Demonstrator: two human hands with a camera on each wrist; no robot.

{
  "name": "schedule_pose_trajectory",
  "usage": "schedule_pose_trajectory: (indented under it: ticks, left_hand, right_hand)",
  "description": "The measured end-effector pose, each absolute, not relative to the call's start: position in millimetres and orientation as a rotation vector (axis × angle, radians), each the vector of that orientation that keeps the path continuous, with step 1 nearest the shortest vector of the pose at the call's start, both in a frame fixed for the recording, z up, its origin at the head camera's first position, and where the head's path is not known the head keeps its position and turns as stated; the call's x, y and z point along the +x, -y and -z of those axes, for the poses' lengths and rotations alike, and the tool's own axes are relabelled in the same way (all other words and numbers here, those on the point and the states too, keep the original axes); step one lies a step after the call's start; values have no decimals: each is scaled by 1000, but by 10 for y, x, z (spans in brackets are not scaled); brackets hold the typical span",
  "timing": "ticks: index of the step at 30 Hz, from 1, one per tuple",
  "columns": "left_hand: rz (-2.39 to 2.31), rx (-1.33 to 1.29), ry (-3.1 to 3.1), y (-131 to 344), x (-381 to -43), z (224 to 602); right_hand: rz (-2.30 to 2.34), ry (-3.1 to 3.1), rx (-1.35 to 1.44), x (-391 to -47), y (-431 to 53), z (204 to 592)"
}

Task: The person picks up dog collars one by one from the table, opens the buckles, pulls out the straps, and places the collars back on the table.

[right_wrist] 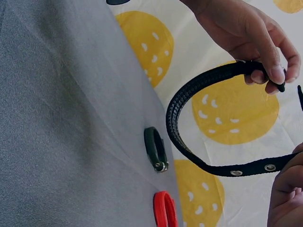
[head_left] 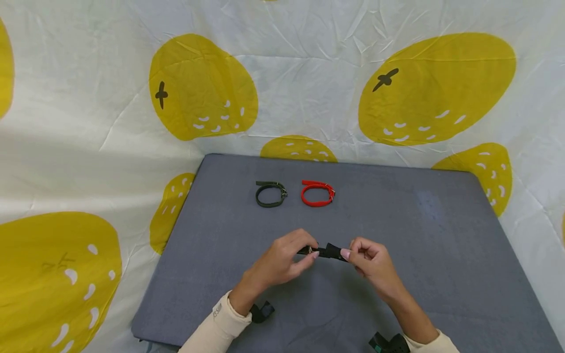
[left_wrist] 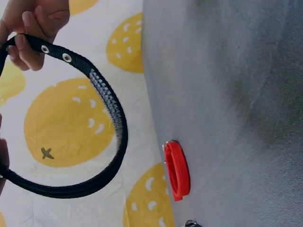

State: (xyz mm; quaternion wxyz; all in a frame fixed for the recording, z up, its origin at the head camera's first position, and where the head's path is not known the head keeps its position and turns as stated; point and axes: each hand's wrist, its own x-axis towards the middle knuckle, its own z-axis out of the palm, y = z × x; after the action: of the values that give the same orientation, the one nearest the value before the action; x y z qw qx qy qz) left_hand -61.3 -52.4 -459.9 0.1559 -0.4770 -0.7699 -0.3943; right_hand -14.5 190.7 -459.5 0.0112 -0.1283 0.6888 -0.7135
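Observation:
A black collar (head_left: 333,251) with metal eyelets is held up between both hands, bent into a loop that hangs over the table. My left hand (head_left: 282,255) pinches its buckle end between thumb and fingers. Near the eyelets, my right hand (head_left: 372,264) grips the other end of the strap. The wrist views show the loop's textured inner lining; in the right wrist view a gap separates the left hand (right_wrist: 258,40) from the right hand (right_wrist: 289,194). Fingers partly hide the buckle.
Farther back on the grey table (head_left: 212,215) lie a dark green collar (head_left: 270,205) and, to its right, a red collar (head_left: 317,204), each curled in a ring. A white curtain (head_left: 304,88) with yellow fruit prints hangs behind and beside the table.

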Motion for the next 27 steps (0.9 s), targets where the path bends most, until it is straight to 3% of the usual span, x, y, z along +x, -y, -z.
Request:
schedule_pose_trajectory:
  ticks: [6, 12, 22, 27]
  left_hand:
    - [1047, -1372, 2186, 536, -593, 4632]
    - [844, -1144, 2181, 577, -594, 4702]
    - [944, -609, 2143, 700, -631, 4782]
    - [999, -423, 2127, 811, -638, 4797]
  right_hand:
    - [2284, -2076, -477, -125, -1934, 4657]
    - [2508, -1911, -677, -126, -1962, 4713]
    - [2602, -2215, -268, -146, -2051, 4596]
    - [2609, -2370, -208, -165, -2145, 4572]
